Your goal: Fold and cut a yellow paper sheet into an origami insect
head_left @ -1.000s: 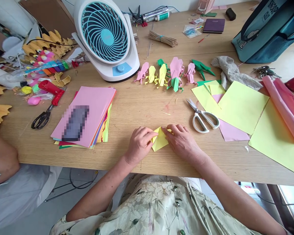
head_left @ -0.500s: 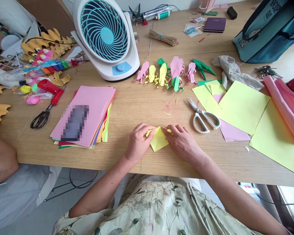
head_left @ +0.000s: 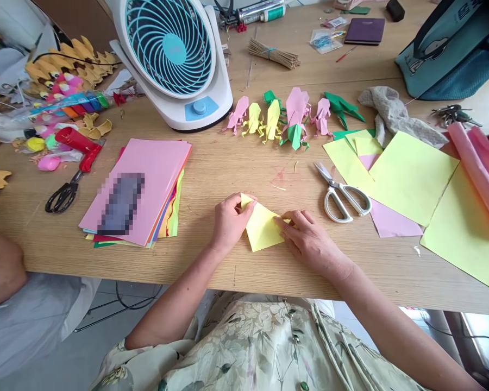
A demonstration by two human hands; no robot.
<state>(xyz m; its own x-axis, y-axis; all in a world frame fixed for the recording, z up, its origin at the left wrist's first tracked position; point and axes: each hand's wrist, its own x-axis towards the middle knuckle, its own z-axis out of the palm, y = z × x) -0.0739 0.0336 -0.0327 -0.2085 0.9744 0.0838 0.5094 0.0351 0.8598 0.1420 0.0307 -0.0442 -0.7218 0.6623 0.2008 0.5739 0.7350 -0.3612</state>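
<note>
A small folded yellow paper (head_left: 263,228) lies on the wooden table (head_left: 236,168) near its front edge. My left hand (head_left: 227,221) pinches the paper's upper left corner and lifts a flap. My right hand (head_left: 309,239) presses its fingertips on the paper's right corner and holds it down. A row of folded paper figures (head_left: 283,115), pink, yellow and green, stands further back.
White-handled scissors (head_left: 342,194) lie right of my hands, beside loose yellow sheets (head_left: 407,174) and pink ones. A stack of coloured paper (head_left: 142,190) sits to the left, with black scissors (head_left: 61,196) beyond. A fan (head_left: 175,54) stands behind. Another person's arm (head_left: 0,260) is at the far left.
My left hand has pulled the yellow flap open up and to the left, so the paper shows larger. My right hand has slid slightly right and down, staying on the paper.
</note>
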